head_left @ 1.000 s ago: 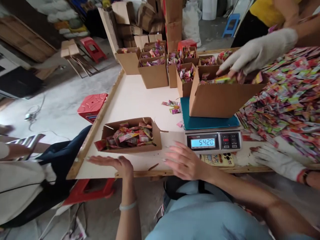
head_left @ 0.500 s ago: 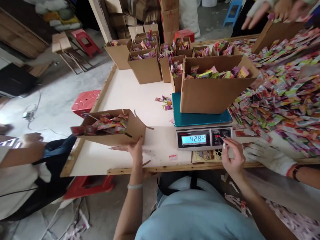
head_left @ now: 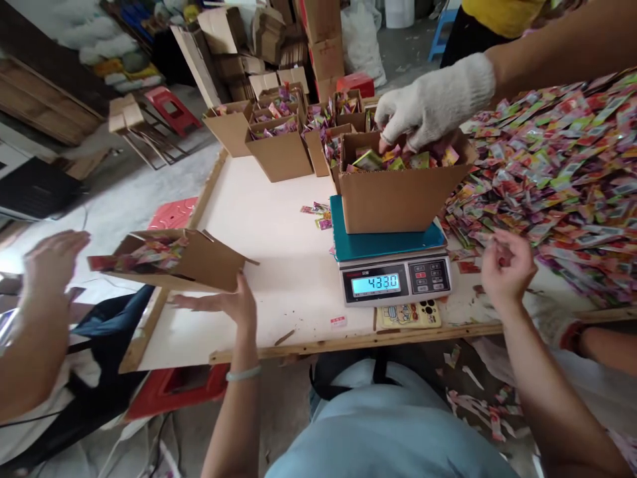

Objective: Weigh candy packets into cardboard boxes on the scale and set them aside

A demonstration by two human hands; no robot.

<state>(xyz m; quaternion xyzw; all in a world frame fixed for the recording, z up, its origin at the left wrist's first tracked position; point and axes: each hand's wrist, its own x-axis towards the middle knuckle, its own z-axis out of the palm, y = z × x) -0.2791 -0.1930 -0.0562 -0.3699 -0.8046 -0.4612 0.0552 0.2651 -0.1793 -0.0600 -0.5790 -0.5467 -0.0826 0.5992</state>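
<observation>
My left hand point(head_left: 219, 305) is at the lower right end of an open cardboard box point(head_left: 213, 262) of small candy packets, thumb up against its side and fingers stretched along its underside. The box is tilted, reaching past the table's left edge. My right hand point(head_left: 508, 265) hovers right of the digital scale point(head_left: 375, 284), fingers curled together by the packet pile; what they pinch, if anything, is hidden. A second packet-filled cardboard box point(head_left: 393, 202) stands on the scale's teal plate, and the display reads 4330. A co-worker's gloved hand point(head_left: 432, 99) reaches into that box.
Several filled boxes point(head_left: 281, 153) stand at the back of the white table point(head_left: 279, 239). A large heap of packets point(head_left: 557, 179) covers the right side. A yellow patterned phone case point(head_left: 408, 315) lies before the scale. Another person's bare hand point(head_left: 57, 255) is at the left.
My left hand and its box have moved left, toward the other person's raised hand. My right hand has left the scale's buttons. A gloved hand has entered the weighed box; the display has risen.
</observation>
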